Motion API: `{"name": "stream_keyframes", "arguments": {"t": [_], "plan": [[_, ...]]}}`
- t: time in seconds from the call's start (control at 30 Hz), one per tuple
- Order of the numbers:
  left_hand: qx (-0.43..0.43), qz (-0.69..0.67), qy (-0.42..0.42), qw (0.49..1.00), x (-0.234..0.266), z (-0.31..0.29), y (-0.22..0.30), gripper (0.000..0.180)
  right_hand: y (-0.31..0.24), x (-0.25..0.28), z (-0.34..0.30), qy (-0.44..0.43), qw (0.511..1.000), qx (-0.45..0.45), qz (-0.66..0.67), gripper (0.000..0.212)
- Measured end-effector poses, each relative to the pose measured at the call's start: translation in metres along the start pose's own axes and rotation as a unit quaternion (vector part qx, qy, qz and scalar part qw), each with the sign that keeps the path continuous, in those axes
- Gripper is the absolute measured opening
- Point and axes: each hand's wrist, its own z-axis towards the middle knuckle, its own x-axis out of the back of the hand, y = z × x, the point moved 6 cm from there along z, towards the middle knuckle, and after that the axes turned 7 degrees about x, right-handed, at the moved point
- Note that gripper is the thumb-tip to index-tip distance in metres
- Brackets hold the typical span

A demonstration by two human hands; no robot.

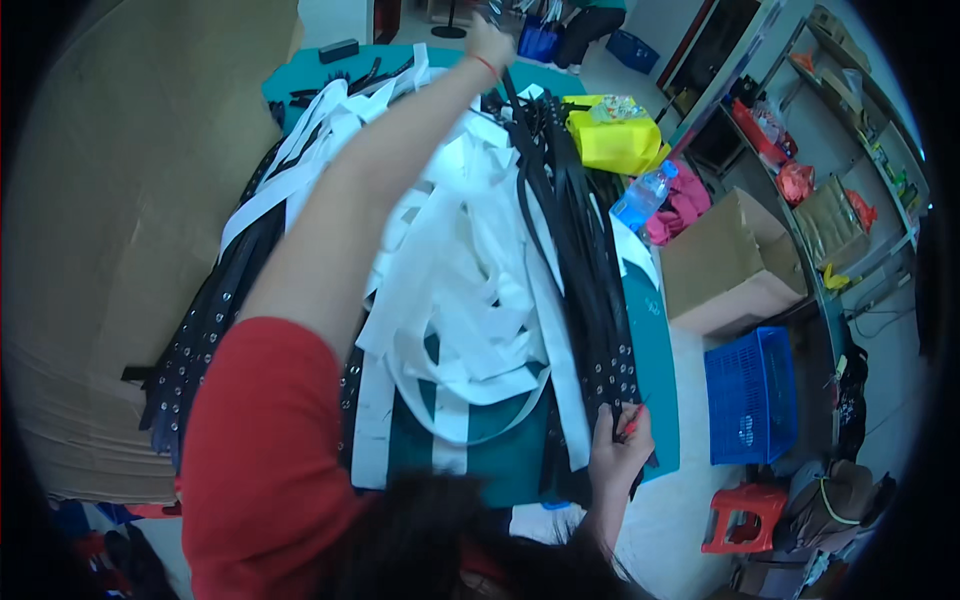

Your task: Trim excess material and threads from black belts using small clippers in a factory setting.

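Observation:
My left arm, in a red sleeve, stretches across the table, and my left hand [490, 45] is closed at the far edge around the end of a black belt [513, 100]. A dark, shiny piece shows at its fingers, too small to name. Near the front right corner my right hand [620, 445] is closed on a small red-handled tool [632, 424], beside the eyeleted ends of several black belts [590, 300]. White strips [460, 260] lie in a loose, tangled heap between the belts. More black belts with metal eyelets [215, 320] hang over the left side.
Beneath everything is a green table [655, 380]. Its right side holds a yellow bag [615, 140], a water bottle [645, 195] and pink cloth [682, 205]. Rightward stand a cardboard box [735, 265], blue basket [750, 395] and red stool [745, 518]. Large cardboard [130, 200] borders the left.

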Motion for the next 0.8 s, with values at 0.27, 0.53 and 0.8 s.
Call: {"name": "stream_keyframes", "arguments": {"t": [0.27, 0.53, 0.8], "plan": [[-0.172, 0.323, -0.208, 0.907, -0.086, -0.181, 0.005, 0.067, 0.049, -0.045, 0.013, -0.027, 0.994, -0.013, -0.106, 0.018], [-0.114, 0.39, -0.229, 0.884, 0.312, -0.314, 0.039, 0.03, -0.024, 0.003, -0.068, 0.089, 0.994, -0.015, 0.069, 0.028], [0.195, 0.406, -0.147, 0.881, 0.583, -0.389, -0.041, 0.033, -0.126, -0.058, -0.162, -0.05, 0.965, 0.003, 0.257, 0.015]]}}
